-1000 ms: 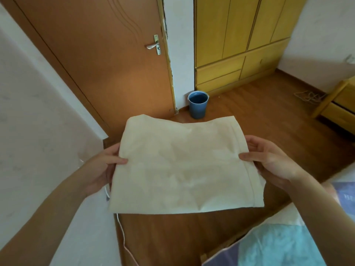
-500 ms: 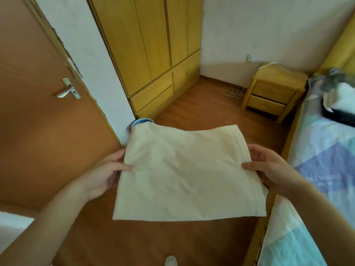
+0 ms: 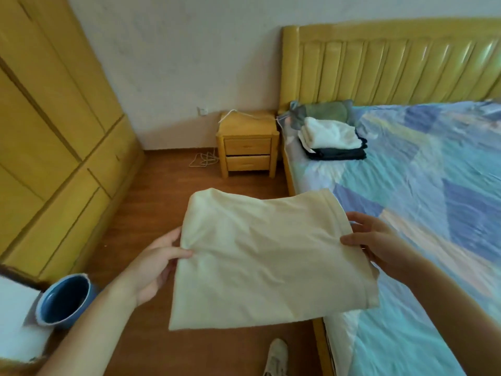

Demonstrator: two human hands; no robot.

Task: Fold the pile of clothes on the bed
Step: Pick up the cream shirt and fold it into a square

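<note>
While your left hand (image 3: 151, 267) and right hand (image 3: 379, 245) pinch its side edges, the folded cream garment (image 3: 265, 259) spans between them at frame centre.

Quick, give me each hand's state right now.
Left hand: pinches the left edge of the folded cream cloth.
Right hand: pinches the cloth's right edge.
</note>
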